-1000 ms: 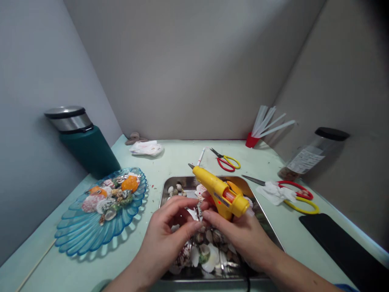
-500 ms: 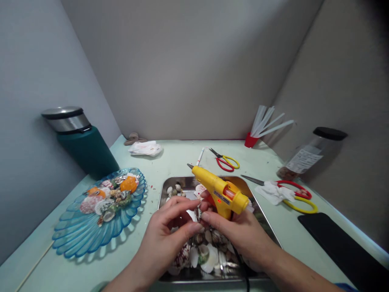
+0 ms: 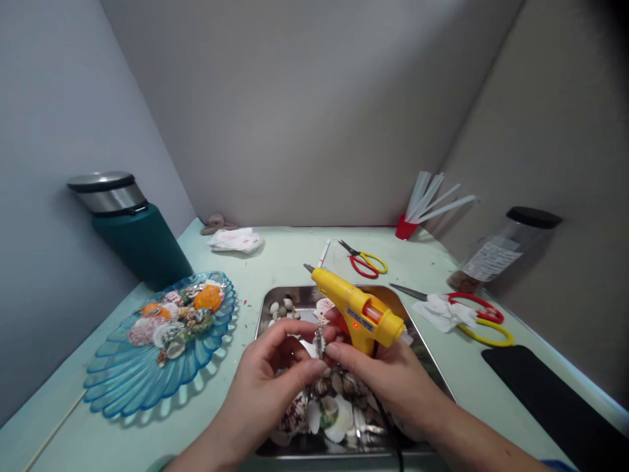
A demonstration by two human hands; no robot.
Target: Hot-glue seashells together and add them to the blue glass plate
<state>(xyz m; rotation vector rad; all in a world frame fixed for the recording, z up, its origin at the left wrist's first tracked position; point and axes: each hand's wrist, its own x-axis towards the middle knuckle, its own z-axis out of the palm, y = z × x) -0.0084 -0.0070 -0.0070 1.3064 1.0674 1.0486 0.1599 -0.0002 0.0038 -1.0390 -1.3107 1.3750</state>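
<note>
My left hand pinches a small shell between thumb and fingertips, over a metal tray. A yellow hot glue gun rests in my right hand, its nozzle pointing up and left and a red light glowing on its side. The right thumb and fingertip reach the small shell too, seemingly touching its right side. Below both hands, the tray holds many shells, among them a white one and a brown-speckled one. My palms hide part of the tray.
On the left, a blue shell-shaped dish carries more shells; behind it leans a green bottle. Two pairs of scissors lie behind and right of the tray. Glue sticks stand in a red cup. A jar and black phone-like slab are rightward.
The small shell has turned slightly between my fingertips, and the glue gun has shifted a little to the right. Everything else stays put.
</note>
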